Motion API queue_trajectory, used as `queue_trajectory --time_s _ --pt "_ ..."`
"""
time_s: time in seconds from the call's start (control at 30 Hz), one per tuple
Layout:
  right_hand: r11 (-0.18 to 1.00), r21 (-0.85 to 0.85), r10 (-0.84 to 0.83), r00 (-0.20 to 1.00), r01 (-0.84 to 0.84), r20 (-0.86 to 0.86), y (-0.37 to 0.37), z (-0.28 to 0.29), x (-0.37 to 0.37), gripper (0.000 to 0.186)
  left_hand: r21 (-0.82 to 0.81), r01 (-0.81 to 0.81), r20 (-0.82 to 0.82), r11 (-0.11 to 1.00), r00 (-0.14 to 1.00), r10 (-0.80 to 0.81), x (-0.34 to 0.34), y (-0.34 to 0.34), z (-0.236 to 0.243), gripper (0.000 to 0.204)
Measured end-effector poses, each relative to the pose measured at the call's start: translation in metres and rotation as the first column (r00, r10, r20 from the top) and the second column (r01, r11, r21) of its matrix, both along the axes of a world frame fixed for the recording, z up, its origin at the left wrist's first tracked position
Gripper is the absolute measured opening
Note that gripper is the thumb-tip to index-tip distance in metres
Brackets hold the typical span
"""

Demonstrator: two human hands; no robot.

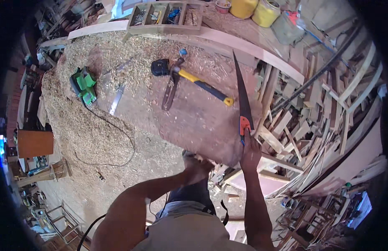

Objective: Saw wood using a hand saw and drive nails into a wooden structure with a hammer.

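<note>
My right hand (249, 154) is closed round the red and blue handle of a handsaw (243, 92), near the right end of the workbench (194, 129). The saw's long dark blade points away from me over the bench. My left hand (197, 166) is at the near edge of the bench, in front of my body. Its fingers are smeared, and whether they hold anything is unclear. Beyond the hands lies a hammer (204, 86) with a yellow and black handle. Its head touches a rusty metal tool (170, 92), with a small black object (160, 67) beside it.
Wood shavings (106, 138) cover the bench's left part, where a green power planer (84, 85) trails a cord near a metal strip (117, 100). A divided wooden tray (164, 17) stands at the far edge. Offcuts (281, 129) are heaped at right; yellow buckets (266, 13) stand behind.
</note>
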State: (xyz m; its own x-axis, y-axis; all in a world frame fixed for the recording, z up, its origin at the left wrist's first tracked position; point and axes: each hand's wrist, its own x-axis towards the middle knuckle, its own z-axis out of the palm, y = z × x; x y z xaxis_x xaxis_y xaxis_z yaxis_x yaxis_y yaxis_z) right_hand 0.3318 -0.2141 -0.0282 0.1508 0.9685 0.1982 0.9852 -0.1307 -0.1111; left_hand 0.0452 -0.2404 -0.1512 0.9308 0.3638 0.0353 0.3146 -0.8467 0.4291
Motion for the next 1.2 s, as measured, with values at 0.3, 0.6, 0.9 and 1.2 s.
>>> queue_trajectory --time_s 0.3,0.6,0.9,1.2 --pt "0.991 -0.124 -0.054 0.998 0.048 -0.042 0.038 -0.024 0.016 0.070 -0.407 -0.503 -0.040 0.762 0.844 0.535 -0.042 0.113 0.083 0.033" --pt "0.984 0.132 0.153 0.951 -0.121 -0.268 0.130 -0.006 -0.052 0.072 -0.088 -0.956 0.126 0.280 0.269 0.955 -0.057 0.258 0.088 0.059" --pt "0.951 -0.286 0.006 0.934 -0.116 -0.356 0.247 -0.006 -0.083 0.051 -0.629 -0.774 -0.194 0.067 0.239 0.951 -0.097 0.276 0.081 0.039" --pt "0.998 0.026 0.057 0.670 -0.056 -0.740 0.134 0.042 -0.053 0.033 -0.904 -0.390 -0.222 -0.176 0.077 0.972 -0.132 0.209 0.167 0.017"
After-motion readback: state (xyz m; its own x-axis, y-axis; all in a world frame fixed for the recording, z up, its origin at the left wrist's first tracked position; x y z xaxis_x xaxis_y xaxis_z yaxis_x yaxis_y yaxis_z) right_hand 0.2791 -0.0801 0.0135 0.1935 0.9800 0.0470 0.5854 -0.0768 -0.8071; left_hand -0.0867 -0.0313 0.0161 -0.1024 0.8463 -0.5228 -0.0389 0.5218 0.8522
